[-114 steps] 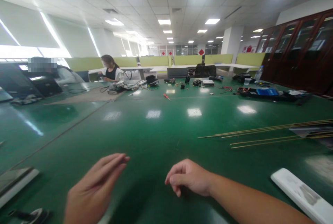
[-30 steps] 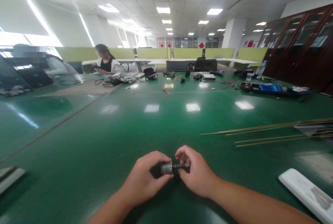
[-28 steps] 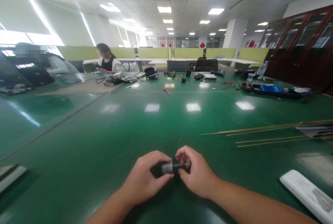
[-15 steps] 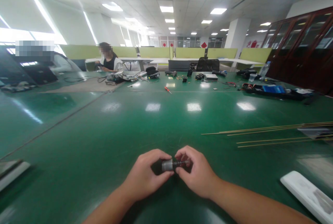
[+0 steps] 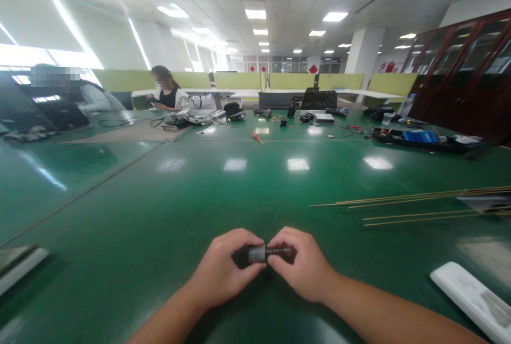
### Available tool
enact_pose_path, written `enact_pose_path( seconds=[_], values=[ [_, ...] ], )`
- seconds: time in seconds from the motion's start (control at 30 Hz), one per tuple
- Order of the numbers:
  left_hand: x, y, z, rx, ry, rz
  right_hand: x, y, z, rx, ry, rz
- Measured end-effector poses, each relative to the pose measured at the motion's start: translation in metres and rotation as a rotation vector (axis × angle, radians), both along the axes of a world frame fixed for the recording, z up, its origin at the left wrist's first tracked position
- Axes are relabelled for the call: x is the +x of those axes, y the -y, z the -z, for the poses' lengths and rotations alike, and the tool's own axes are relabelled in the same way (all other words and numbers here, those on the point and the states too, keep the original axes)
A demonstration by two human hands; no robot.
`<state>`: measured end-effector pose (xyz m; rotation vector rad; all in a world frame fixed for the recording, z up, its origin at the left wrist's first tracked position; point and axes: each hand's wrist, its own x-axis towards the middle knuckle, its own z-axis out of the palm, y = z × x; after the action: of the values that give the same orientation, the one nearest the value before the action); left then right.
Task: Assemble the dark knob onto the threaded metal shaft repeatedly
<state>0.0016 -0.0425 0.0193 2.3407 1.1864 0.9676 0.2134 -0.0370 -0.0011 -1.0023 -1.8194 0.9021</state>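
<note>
Low in the middle of the head view, a small silver-grey metal cylinder (image 5: 257, 253) lies level above the green table (image 5: 247, 195); it looks like a small motor. From its right end runs a thin, dark, ridged shaft (image 5: 279, 251). My left hand (image 5: 223, 264) is closed round the cylinder, thumb below and fingers above. With thumb and fingers my right hand (image 5: 303, 264) pinches the shaft close to the cylinder's end. The shaft's far tip reaches into the right palm and is partly hidden.
Thin brass-coloured rods (image 5: 399, 197) lie at the right, above a white power strip (image 5: 471, 296). A red-handled screwdriver (image 5: 257, 137) is farther back. Electronic parts and a black tray (image 5: 423, 144) line the far side. Two people sit at the far left.
My right thumb and fingers have moved slightly left, closing on the shaft beside the cylinder. The left hand and the cylinder have hardly moved.
</note>
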Motion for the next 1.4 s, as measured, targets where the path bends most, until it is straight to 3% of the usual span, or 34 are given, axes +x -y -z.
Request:
enact_pose_path(
  seconds=[1.4],
  values=[
    [-0.0014,-0.0004,-0.0011,0.07,0.011,-0.001,0.001,-0.0013,-0.0031,-0.007,0.035,0.004]
  ],
)
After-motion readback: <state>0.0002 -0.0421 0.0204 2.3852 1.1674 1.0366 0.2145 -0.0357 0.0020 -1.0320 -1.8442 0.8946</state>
